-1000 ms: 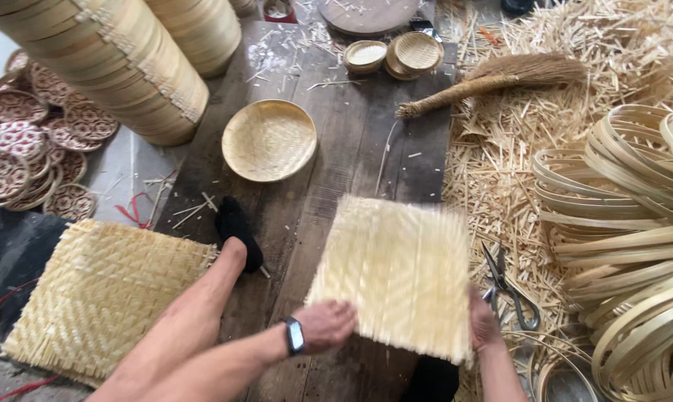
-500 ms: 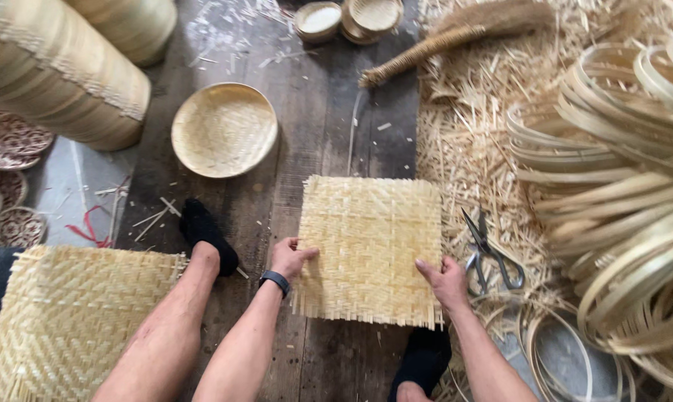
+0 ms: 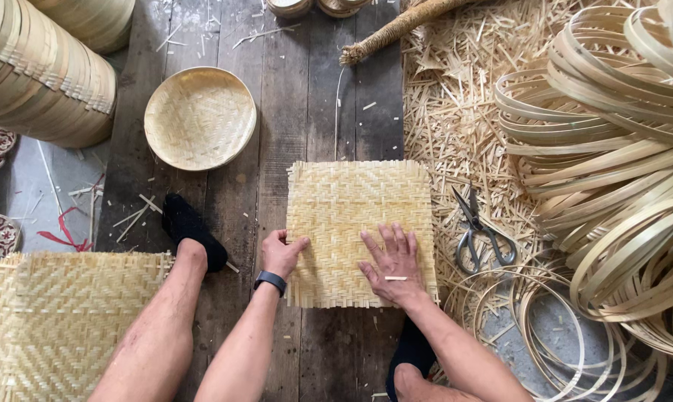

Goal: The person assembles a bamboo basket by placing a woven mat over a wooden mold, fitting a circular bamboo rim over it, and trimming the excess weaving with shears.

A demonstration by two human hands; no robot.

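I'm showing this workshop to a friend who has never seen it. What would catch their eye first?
Probably the square woven bamboo mat lying mid-floor, with the left hand on its edge and the right hand flat on it. To the right looms a big heap of bamboo hoops; scissors lie between.
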